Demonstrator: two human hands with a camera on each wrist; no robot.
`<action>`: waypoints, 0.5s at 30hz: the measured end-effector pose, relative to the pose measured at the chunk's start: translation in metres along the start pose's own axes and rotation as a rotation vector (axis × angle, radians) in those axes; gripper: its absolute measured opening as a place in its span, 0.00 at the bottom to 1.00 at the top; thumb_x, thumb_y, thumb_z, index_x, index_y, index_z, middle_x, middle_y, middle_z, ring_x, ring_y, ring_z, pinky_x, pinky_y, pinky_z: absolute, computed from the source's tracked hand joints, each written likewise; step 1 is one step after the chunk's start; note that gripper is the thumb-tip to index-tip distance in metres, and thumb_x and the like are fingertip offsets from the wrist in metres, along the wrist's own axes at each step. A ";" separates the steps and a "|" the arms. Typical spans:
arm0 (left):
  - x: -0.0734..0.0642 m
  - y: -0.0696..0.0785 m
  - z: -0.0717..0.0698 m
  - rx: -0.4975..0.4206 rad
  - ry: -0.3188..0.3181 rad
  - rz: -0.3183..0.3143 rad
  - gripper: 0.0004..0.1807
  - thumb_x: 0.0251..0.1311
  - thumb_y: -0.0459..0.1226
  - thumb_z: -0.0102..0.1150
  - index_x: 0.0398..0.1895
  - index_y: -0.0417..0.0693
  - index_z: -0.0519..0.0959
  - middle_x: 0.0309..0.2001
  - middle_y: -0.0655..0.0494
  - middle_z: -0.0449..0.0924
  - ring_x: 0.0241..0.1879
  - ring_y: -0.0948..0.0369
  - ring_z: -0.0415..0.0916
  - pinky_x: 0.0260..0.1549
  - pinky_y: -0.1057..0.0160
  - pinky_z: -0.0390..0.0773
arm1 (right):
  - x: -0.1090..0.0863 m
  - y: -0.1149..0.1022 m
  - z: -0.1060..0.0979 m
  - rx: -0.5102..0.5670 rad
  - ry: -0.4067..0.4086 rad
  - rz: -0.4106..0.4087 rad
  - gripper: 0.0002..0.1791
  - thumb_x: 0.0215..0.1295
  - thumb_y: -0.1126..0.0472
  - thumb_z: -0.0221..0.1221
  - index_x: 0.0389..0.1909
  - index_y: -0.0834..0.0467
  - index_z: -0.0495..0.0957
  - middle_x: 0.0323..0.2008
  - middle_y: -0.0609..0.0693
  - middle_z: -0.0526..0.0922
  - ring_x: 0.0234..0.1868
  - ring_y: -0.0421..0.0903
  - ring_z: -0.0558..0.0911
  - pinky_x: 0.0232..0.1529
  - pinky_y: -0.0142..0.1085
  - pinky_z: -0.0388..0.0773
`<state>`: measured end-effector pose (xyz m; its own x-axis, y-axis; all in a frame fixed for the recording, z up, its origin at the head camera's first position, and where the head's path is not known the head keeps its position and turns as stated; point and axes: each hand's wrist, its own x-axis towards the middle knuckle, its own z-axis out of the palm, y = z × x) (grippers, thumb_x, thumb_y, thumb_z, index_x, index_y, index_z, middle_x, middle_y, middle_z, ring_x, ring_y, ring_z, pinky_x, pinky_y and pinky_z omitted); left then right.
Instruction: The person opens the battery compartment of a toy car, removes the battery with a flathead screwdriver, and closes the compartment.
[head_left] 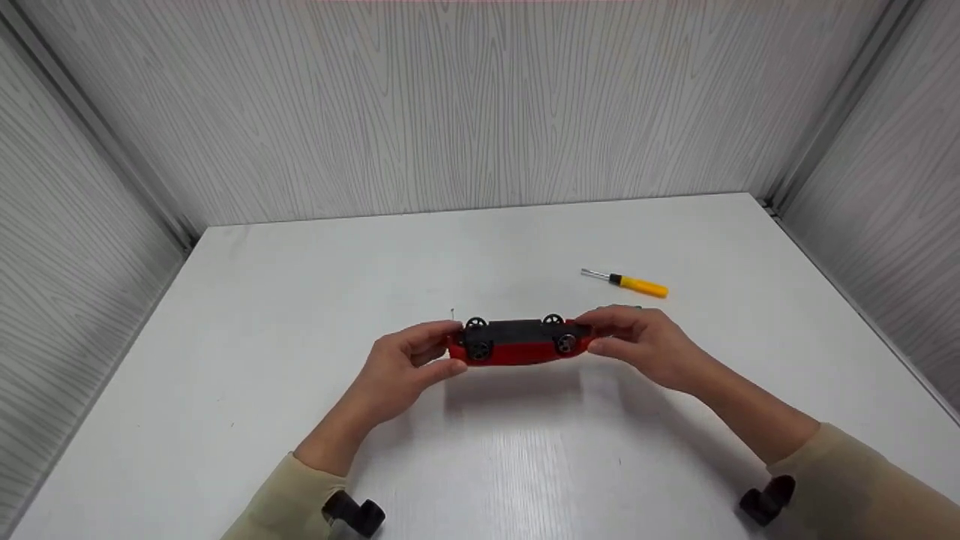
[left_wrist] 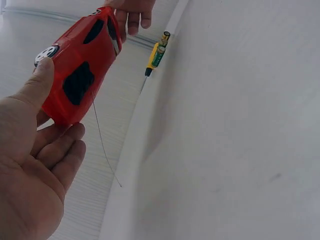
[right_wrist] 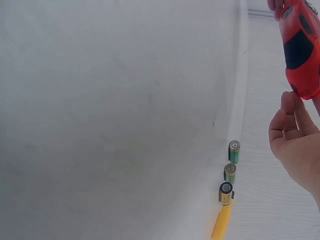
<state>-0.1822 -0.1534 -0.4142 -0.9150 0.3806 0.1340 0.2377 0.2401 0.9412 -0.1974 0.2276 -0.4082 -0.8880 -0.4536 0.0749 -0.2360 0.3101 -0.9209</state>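
A red toy car (head_left: 525, 353) is held up over the white table, its black underside and wheels turned to the head camera. My left hand (head_left: 394, 375) grips one end between thumb and fingers. At the opposite end, my right hand (head_left: 656, 346) pinches it the same way. The left wrist view shows the car's red body with dark windows, and a thin wire antenna (left_wrist: 102, 140) sticking out from it. In the right wrist view the car (right_wrist: 302, 62) is partly cut off by the frame edge.
Beyond the right hand lies a screwdriver (head_left: 641, 286) with a yellow handle. Three small batteries (right_wrist: 230, 172) stand near it in the right wrist view; the right hand mostly hides them from the head camera. Grey wood-grain panels (head_left: 480, 112) border the table (head_left: 315, 270) at back and sides.
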 end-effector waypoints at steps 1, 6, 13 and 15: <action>0.000 0.000 0.000 -0.014 0.005 -0.002 0.31 0.62 0.37 0.77 0.69 0.47 0.81 0.65 0.50 0.82 0.65 0.54 0.80 0.61 0.58 0.79 | 0.000 -0.001 0.000 0.009 0.008 0.001 0.20 0.73 0.60 0.68 0.64 0.55 0.84 0.59 0.54 0.84 0.55 0.50 0.86 0.57 0.36 0.84; 0.001 0.002 0.000 -0.058 0.026 -0.007 0.30 0.63 0.37 0.76 0.68 0.43 0.81 0.61 0.48 0.85 0.59 0.54 0.84 0.55 0.62 0.82 | 0.000 -0.002 0.003 0.040 0.051 -0.015 0.18 0.72 0.63 0.68 0.61 0.61 0.84 0.56 0.57 0.86 0.50 0.46 0.87 0.56 0.35 0.83; 0.000 0.005 0.001 -0.060 0.059 0.006 0.27 0.64 0.37 0.75 0.67 0.46 0.83 0.57 0.49 0.87 0.55 0.54 0.87 0.54 0.61 0.84 | -0.001 -0.003 0.003 0.047 0.042 -0.016 0.16 0.74 0.64 0.67 0.59 0.63 0.85 0.51 0.56 0.87 0.48 0.54 0.88 0.56 0.36 0.83; 0.000 0.005 0.001 -0.041 0.068 0.013 0.27 0.64 0.37 0.75 0.67 0.47 0.83 0.56 0.49 0.88 0.54 0.55 0.87 0.53 0.61 0.84 | -0.001 -0.003 0.003 0.044 0.038 -0.017 0.16 0.74 0.63 0.66 0.59 0.62 0.84 0.51 0.56 0.87 0.47 0.57 0.88 0.57 0.36 0.83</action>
<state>-0.1808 -0.1509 -0.4096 -0.9321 0.3220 0.1656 0.2374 0.1980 0.9510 -0.1945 0.2242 -0.4068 -0.8985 -0.4264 0.1038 -0.2340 0.2654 -0.9353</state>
